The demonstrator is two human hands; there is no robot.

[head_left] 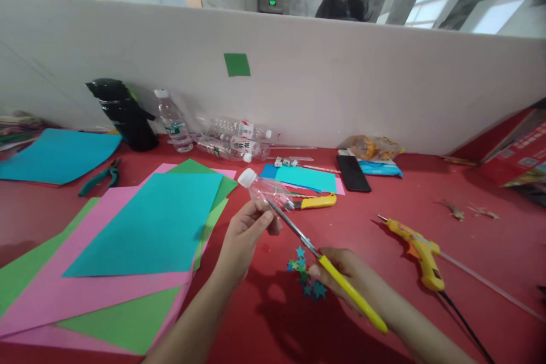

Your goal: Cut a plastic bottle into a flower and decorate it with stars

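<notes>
From where I stand, with the capped plastic bottle top [277,190] as the dial's centre and twelve toward the white partition [324,79], the person's left hand [245,236] comes in at seven, thumb and fingers pinched together on that clear piece, its white cap [246,177] pointing toward ten. The right hand [360,273], at five, is wrapped round the handles of yellow-handled scissors [330,273]; their tip reaches the bottle top beside the left fingertips, though I can't tell whether it is biting into the plastic. Also at five, below the blades, small blue and green stars [303,273] lie clustered on the red tabletop [239,330]. A yellow utility knife [319,201] sits just beside the piece at three, a yellow hot-glue gun [420,250] well apart at four. Coloured paper sheets [153,227] spread between eight and nine, and empty plastic bottles [232,147] lie at eleven.
</notes>
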